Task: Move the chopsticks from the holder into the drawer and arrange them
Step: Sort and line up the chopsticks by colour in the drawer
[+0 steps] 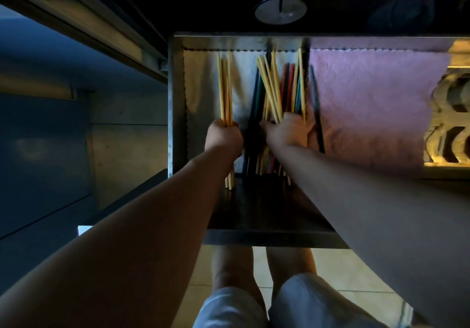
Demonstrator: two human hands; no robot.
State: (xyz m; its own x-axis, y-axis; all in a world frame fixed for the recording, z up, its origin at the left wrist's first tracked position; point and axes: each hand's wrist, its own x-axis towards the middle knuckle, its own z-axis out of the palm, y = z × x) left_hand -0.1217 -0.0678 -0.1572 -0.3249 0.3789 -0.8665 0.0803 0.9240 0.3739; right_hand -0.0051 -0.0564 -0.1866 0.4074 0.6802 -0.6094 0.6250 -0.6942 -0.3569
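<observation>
An open metal drawer (176, 104) is pulled out below me. My left hand (223, 137) grips a small bundle of yellow chopsticks (225, 91) at the left of the drawer, over a white liner. My right hand (286, 132) grips several yellow chopsticks (270, 88) fanned above a mixed pile of red, blue, green and dark chopsticks (288, 86) lying in the drawer's middle. One dark chopstick (316, 109) lies apart, on the edge of a pink cloth. No holder is clearly visible.
A pink cloth (376, 104) covers the drawer's right half. A carved wooden object (450, 114) sits at the far right. A round metal base (279, 10) stands on the dark counter behind. A cabinet front (43, 149) is on the left; my legs are below.
</observation>
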